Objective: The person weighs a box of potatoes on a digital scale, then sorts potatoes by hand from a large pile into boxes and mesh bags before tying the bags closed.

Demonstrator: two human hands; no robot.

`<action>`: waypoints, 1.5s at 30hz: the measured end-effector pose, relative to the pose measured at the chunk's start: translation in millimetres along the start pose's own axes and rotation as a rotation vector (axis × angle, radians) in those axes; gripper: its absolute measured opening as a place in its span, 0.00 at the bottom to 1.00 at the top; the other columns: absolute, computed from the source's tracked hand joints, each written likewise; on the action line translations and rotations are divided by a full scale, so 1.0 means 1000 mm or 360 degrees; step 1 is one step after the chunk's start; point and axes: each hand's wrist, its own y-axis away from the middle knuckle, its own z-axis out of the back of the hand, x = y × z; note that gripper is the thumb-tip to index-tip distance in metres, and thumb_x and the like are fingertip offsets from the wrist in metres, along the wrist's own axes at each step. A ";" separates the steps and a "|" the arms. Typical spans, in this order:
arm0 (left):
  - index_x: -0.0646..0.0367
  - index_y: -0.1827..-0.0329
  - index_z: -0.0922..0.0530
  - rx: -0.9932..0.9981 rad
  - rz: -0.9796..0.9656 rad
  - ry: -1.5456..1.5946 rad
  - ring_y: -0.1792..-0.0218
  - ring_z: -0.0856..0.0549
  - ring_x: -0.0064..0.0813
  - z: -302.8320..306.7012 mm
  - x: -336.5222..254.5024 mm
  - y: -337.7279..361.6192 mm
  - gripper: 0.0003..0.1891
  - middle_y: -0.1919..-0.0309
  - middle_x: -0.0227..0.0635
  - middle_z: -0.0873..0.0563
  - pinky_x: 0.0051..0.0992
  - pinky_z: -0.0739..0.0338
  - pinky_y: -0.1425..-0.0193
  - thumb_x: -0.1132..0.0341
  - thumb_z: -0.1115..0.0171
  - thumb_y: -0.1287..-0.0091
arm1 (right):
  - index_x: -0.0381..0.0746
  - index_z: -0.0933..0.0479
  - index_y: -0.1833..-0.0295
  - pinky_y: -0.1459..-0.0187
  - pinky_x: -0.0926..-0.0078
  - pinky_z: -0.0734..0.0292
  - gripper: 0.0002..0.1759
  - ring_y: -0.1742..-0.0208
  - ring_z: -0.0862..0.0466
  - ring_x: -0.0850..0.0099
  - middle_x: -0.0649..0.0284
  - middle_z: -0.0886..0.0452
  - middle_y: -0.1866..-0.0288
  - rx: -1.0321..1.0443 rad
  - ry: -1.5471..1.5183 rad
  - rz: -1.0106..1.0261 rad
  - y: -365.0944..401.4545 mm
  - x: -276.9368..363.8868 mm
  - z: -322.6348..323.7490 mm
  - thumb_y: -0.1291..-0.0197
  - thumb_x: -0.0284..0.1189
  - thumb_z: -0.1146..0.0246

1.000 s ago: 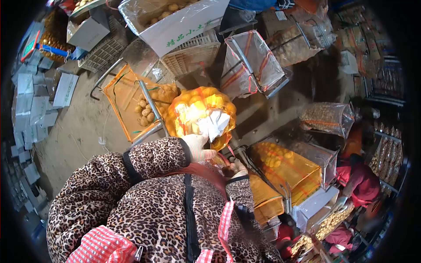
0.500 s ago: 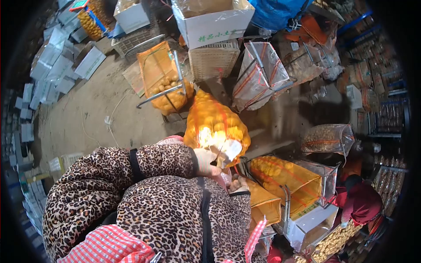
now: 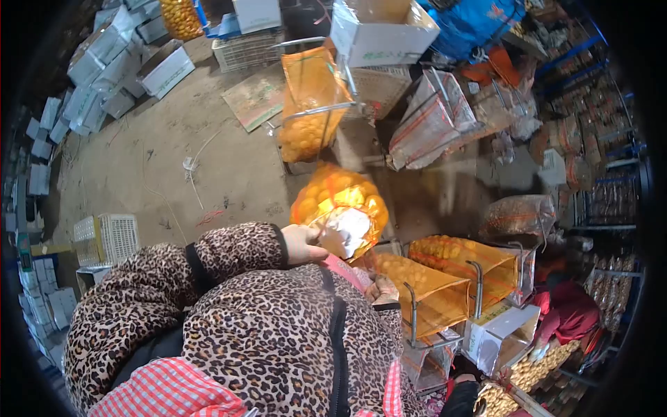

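In front of my body, an orange mesh bag [image 3: 326, 186] full of round yellow produce, like small potatoes, stands on the floor. A bright white sheet-like piece [image 3: 349, 231] covers its near end, washed out by strong light. My left hand [image 3: 303, 244] is closed at the left edge of this piece, with thumb and fingers pressed together. Lower and to the right, my right hand [image 3: 382, 289] is curled close to my jacket; what lies in its fingers is hidden. A pink strip [image 3: 345, 271] runs between the two hands.
Filled orange mesh bags on metal frames [image 3: 434, 285] stand close on my right. Another framed bag [image 3: 309, 132] is ahead, near a white carton [image 3: 382, 35]. A clear bag on a frame [image 3: 431, 121] stands ahead right. A person in dark red [image 3: 573, 309] works at far right.
My view has shifted, so the framed bags and cartons sit elsewhere in it. My left hand has moved left, and the mesh bag looks shorter, with its white piece nearer that hand.
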 end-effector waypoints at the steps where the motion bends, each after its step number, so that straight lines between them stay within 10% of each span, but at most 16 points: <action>1: 0.64 0.49 0.22 0.0018 0.0167 0.0140 0.63 0.15 0.24 0.000 0.013 0.009 0.20 0.63 0.35 0.14 0.26 0.22 0.53 0.57 0.37 0.38 | 0.32 0.25 0.59 0.87 0.79 0.46 0.09 0.90 0.44 0.80 0.73 0.43 0.89 0.0029 0.0147 -0.0041 0.001 -0.005 -0.005 0.38 0.28 0.42; 5: 0.63 0.65 0.23 -0.0171 0.0254 0.0909 0.72 0.21 0.21 -0.019 0.072 0.033 0.06 0.75 0.31 0.21 0.25 0.18 0.57 0.69 0.38 0.37 | 0.35 0.22 0.62 0.86 0.81 0.47 0.07 0.88 0.43 0.82 0.73 0.41 0.87 -0.0076 0.0538 -0.0199 0.023 -0.022 -0.020 0.38 0.28 0.41; 11: 0.64 0.61 0.25 -0.0278 0.0532 0.1650 0.78 0.24 0.19 -0.030 0.087 0.096 0.08 0.77 0.31 0.23 0.23 0.21 0.69 0.69 0.37 0.38 | 0.34 0.23 0.64 0.87 0.81 0.50 0.07 0.90 0.45 0.83 0.75 0.42 0.89 0.0025 0.0478 -0.0189 0.047 -0.055 -0.026 0.39 0.28 0.43; 23: 0.57 0.66 0.26 -0.0525 0.0449 0.1501 0.78 0.28 0.14 -0.032 0.073 0.129 0.08 0.76 0.25 0.24 0.17 0.32 0.73 0.64 0.38 0.36 | 0.36 0.21 0.63 0.84 0.82 0.46 0.08 0.87 0.40 0.82 0.74 0.41 0.88 0.0268 0.0733 -0.0103 0.061 -0.027 -0.068 0.42 0.30 0.39; 36: 0.61 0.48 0.26 -0.0818 -0.0276 0.0504 0.56 0.21 0.25 -0.012 0.157 0.075 0.16 0.57 0.34 0.20 0.27 0.24 0.48 0.71 0.39 0.39 | 0.35 0.27 0.53 0.77 0.69 0.29 0.12 0.79 0.30 0.75 0.68 0.30 0.73 0.0715 0.0685 -0.0090 -0.007 -0.030 -0.129 0.39 0.30 0.39; 40: 0.51 0.45 0.27 -0.0776 -0.0277 -0.0492 0.51 0.20 0.39 0.006 0.149 0.046 0.21 0.53 0.45 0.24 0.33 0.24 0.45 0.73 0.37 0.43 | 0.33 0.26 0.54 0.78 0.71 0.29 0.13 0.77 0.30 0.76 0.68 0.30 0.74 0.0744 0.0564 -0.0134 0.005 -0.024 -0.152 0.39 0.31 0.38; 45: 0.57 0.45 0.27 -0.0404 -0.0073 -0.1312 0.50 0.19 0.43 -0.019 0.129 -0.036 0.21 0.49 0.47 0.23 0.37 0.25 0.45 0.58 0.40 0.39 | 0.37 0.24 0.54 0.77 0.74 0.32 0.12 0.76 0.29 0.78 0.70 0.29 0.73 0.0308 0.0821 -0.0226 0.037 -0.041 -0.178 0.40 0.32 0.37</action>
